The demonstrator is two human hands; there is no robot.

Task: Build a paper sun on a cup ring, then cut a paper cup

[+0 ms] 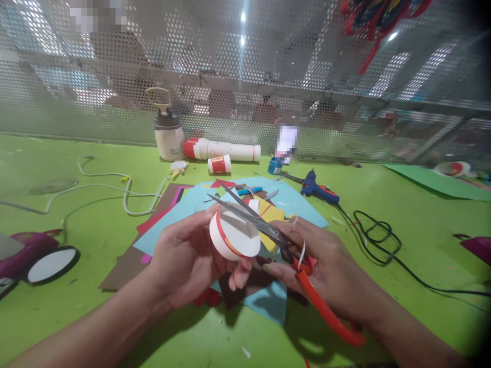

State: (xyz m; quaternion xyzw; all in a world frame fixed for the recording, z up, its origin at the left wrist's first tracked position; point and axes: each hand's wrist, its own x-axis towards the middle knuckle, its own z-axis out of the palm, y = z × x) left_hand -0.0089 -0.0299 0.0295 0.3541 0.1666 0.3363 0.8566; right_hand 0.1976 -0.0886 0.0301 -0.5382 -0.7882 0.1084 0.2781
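Note:
My left hand (184,255) is closed around a short, cut-down paper cup (247,246), white with a red band, tilted with its round white face toward me. In my right hand (330,258) is a pair of scissors (326,306) with red handles. The dark blades are parted and cross in front of the cup's upper edge; whether they touch it I cannot tell. A thin pale strip curls beside my right fingers. Beneath both hands lie light blue paper (163,232), brown paper (118,268) and a yellow piece (270,209), partly hidden.
Behind the papers stand a white bottle (170,140) with a handle, a lying stack of paper cups (230,150) and a single cup (220,164). A blue glue gun (318,188) trails a black cord (368,232) on the right. A white cable (128,197) winds across the left.

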